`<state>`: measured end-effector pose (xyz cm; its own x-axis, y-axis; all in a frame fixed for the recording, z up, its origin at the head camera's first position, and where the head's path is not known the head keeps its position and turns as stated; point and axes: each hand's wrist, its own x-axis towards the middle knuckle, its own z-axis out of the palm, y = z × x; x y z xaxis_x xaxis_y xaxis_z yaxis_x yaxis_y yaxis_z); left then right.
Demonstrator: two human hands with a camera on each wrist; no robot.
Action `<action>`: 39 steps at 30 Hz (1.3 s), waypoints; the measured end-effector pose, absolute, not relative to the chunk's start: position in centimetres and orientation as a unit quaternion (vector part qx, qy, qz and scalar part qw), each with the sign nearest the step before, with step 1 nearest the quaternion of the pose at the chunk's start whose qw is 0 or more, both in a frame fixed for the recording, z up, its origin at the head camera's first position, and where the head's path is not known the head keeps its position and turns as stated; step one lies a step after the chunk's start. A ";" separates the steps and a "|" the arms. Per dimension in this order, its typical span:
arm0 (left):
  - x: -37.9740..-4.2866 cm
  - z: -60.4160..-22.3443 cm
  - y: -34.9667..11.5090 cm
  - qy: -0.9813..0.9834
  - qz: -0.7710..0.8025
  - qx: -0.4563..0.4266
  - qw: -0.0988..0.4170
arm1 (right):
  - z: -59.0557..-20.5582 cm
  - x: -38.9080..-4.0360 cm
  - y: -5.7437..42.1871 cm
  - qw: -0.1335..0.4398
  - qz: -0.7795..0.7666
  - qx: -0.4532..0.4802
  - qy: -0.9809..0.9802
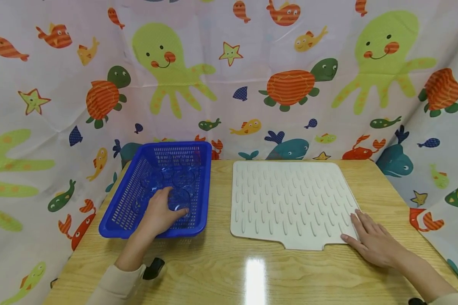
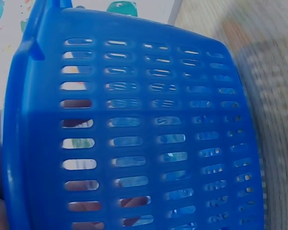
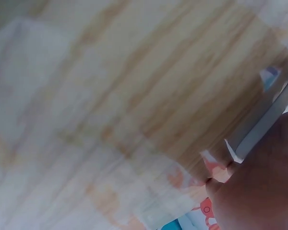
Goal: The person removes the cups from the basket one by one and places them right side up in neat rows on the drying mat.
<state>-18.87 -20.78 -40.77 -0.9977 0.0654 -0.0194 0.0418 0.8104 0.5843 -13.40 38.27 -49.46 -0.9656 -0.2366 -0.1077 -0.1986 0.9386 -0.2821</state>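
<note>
My left hand (image 1: 160, 214) reaches into the blue plastic basket (image 1: 208, 190), thumb and fingers spread around the rim of a clear drinking glass (image 1: 180, 201). Several more clear glasses (image 1: 184, 177) stand behind and beside it. From the left wrist, the slotted basket wall (image 2: 101, 112) covers most of the hand and glass. On the right, the ridged white draining board (image 1: 290, 199) lies flat, and my right hand (image 1: 378, 242) rests at its near right corner with fingers extended. The right wrist view is blurred, showing that hand (image 3: 259, 187) beside the board's edge (image 3: 264, 124).
A light wooden table (image 1: 210, 271) carries the basket and board, with a strip of wood between them. Behind and at both sides hangs a cloth (image 1: 221, 93) printed with sea animals. The basket's raised rim surrounds the glasses.
</note>
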 end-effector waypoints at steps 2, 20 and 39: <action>-18.8 -40.7 -20.8 0.949 0.313 0.035 0.009 | -49.4 -13.4 38.3 0.069 -0.136 -0.111 0.982; -18.8 -40.1 -20.6 0.931 0.361 0.047 -0.022 | -49.3 -13.3 38.6 0.072 -0.141 -0.110 0.981; -18.8 -39.1 -19.9 0.911 0.408 0.053 -0.024 | -48.9 -13.4 38.1 0.084 -0.141 -0.104 0.981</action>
<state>-18.78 -19.94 -39.13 -0.9932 0.0777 0.0867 0.1165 0.6610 0.7413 -13.39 38.09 -48.94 -0.9645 -0.2274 -0.1345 -0.1802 0.9386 -0.2942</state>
